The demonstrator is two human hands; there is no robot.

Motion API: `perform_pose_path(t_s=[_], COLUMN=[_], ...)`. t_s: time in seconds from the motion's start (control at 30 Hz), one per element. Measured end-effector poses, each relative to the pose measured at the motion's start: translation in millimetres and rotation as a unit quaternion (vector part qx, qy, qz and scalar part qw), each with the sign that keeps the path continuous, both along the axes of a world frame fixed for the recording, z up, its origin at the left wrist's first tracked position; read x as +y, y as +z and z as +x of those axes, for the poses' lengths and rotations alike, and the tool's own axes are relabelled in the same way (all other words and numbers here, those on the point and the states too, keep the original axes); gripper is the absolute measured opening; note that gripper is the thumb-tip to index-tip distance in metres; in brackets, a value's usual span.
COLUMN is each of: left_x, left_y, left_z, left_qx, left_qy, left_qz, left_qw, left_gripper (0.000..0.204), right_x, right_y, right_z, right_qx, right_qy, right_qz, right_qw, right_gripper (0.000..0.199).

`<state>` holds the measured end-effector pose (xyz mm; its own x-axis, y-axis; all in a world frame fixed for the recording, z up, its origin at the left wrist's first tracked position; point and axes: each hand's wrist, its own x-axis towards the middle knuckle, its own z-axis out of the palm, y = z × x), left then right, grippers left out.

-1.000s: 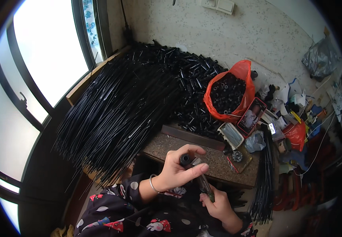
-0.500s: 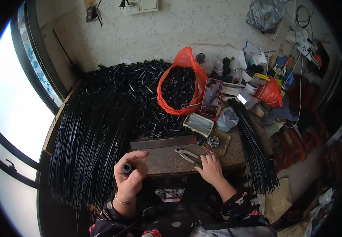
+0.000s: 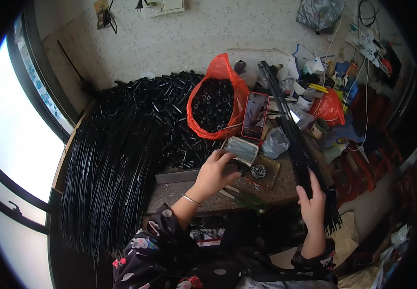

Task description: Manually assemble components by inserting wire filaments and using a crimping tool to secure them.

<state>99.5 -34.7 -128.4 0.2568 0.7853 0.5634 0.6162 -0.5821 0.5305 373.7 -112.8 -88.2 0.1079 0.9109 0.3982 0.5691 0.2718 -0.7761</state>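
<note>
My left hand (image 3: 216, 172) reaches across the stone slab (image 3: 184, 190) with its fingers closed on a short black tube piece (image 3: 239, 166), next to a small tin (image 3: 262, 171) that holds a dark round part. My right hand (image 3: 311, 204) grips a long bundle of thin black rods (image 3: 292, 137) that slants up and away to the back of the bench. A pair of pliers (image 3: 239, 196) lies on the slab between the two hands.
A big heap of long black rods (image 3: 109, 178) fills the left, with short black tubes (image 3: 170, 111) piled behind. A red bag of black caps (image 3: 215, 103), a red phone (image 3: 255, 115), a box of strips (image 3: 241, 148) and clutter with a second red bag (image 3: 328, 107) stand at the back right.
My left hand moved from the near left of the slab forward and right to the tin. My right hand left the pliers and took hold of the rod bundle at the right.
</note>
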Motion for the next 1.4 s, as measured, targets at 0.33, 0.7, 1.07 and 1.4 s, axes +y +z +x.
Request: perform_pose_path(t_s=[0.33,0.7,1.07,1.4], left_x=[51,27,20,-5], left_y=[-80,-48,-92,-72], left_z=[48,-69,-85,-94], left_qx=[0.305,0.137,0.122,0.073], left_qy=[0.081,0.309,0.129,0.155], left_qz=[0.126,0.096,0.029,0.081], left_qw=[0.940,0.936,0.984,0.982], left_gripper=[0.019,0.024,0.029,0.024], right_x=[52,82,87,65], right_y=[-71,-104,-102,-76], right_z=[160,162,147,161], right_qx=[-0.285,-0.318,-0.249,-0.333], right_qy=[-0.072,-0.071,-0.085,-0.051], right_qz=[-0.141,-0.133,-0.182,-0.113], right_qw=[0.945,0.936,0.947,0.935], right_gripper=[0.044,0.041,0.041,0.045])
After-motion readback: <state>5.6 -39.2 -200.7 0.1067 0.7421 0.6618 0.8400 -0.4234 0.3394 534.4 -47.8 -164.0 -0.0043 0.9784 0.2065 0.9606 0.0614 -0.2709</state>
